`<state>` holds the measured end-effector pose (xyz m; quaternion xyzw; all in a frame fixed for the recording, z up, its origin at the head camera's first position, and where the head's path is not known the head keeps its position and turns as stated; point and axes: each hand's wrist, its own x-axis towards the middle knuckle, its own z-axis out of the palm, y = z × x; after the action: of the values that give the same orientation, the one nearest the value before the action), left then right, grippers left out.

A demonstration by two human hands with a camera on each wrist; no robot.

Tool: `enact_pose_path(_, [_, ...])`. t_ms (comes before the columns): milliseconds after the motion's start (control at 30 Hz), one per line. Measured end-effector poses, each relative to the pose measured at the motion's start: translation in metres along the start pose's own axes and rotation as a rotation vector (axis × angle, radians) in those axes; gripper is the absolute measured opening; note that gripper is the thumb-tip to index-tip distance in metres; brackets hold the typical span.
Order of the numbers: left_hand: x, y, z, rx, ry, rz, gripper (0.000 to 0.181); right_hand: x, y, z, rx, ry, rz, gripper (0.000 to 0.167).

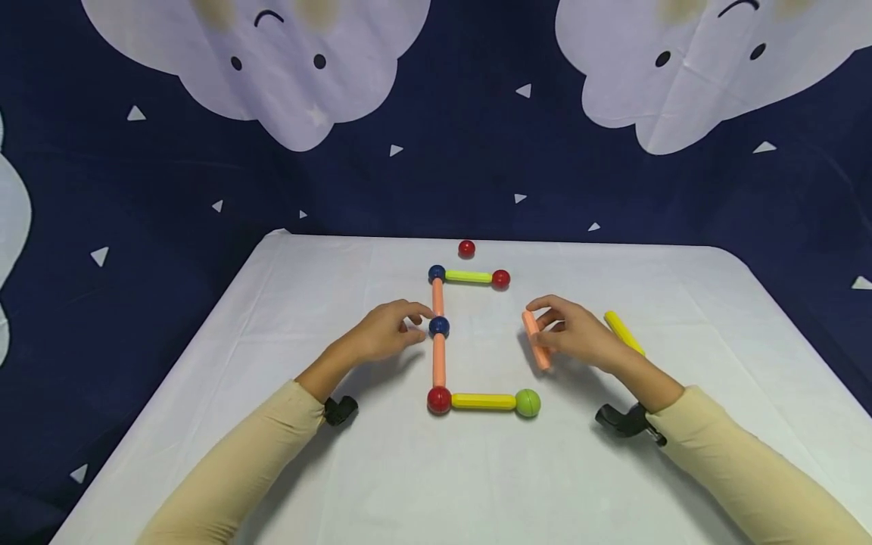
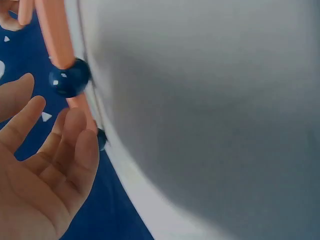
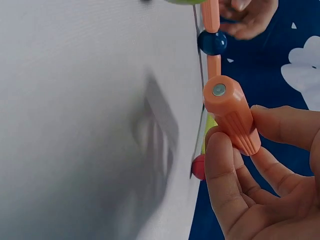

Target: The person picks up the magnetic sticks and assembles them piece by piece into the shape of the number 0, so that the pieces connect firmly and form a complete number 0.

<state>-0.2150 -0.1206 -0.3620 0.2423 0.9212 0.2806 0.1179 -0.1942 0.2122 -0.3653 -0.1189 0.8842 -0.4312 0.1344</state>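
My right hand [image 1: 575,333] pinches an orange magnetic rod [image 1: 536,341] between thumb and fingers above the table. One end of that orange rod [image 3: 231,110] shows a round metal disc in the right wrist view. My left hand [image 1: 391,331] is beside the middle blue ball [image 1: 439,325], its fingers loosely bent and holding nothing. Orange rods [image 1: 438,297] run from this ball to a far blue ball [image 1: 437,273] and a near red ball [image 1: 439,400]. From the far ball a yellow-green rod [image 1: 468,277] reaches a red ball [image 1: 500,279]. A yellow rod [image 1: 484,402] joins the near red ball to a green ball [image 1: 527,403].
A loose red ball [image 1: 466,249] lies near the table's far edge. Behind my right hand is a loose yellow rod [image 1: 623,331]. White cloth covers the table [image 1: 381,477], and a dark blue cloud-patterned backdrop [image 1: 470,166] hangs behind it.
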Motion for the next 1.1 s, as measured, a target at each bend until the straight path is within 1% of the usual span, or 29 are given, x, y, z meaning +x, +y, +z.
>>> enact_pose_path(133, [0.011,-0.003,0.003,0.003,-0.005,-0.003,0.04,0.0,-0.002,0.003,0.015,-0.013,-0.003,0.05])
enact_pose_path(300, [0.024,0.0,0.005,0.031,-0.02,-0.009,0.037,0.0,-0.005,0.006,0.019,-0.011,-0.02,0.049])
enact_pose_path(400, [0.031,0.002,0.007,0.033,-0.049,-0.033,0.034,-0.001,-0.008,0.007,0.023,-0.009,-0.026,0.049])
enact_pose_path(500, [0.035,0.003,0.009,0.014,-0.071,-0.067,0.032,0.0,-0.01,0.008,0.028,-0.01,-0.029,0.05])
enact_pose_path(633, [0.036,0.004,0.01,-0.007,-0.071,-0.099,0.03,0.0,-0.009,0.011,0.043,-0.019,-0.021,0.05])
enact_pose_path(733, [0.036,0.003,0.01,-0.024,-0.068,-0.105,0.029,-0.001,-0.007,0.013,0.053,-0.028,-0.012,0.05])
enact_pose_path(1000, [0.034,0.002,0.009,-0.047,-0.063,-0.098,0.029,-0.002,-0.002,0.016,0.047,-0.035,0.0,0.049])
enact_pose_path(1100, [0.034,0.003,0.009,-0.053,-0.063,-0.101,0.029,-0.003,-0.002,0.018,0.08,-0.052,0.005,0.05])
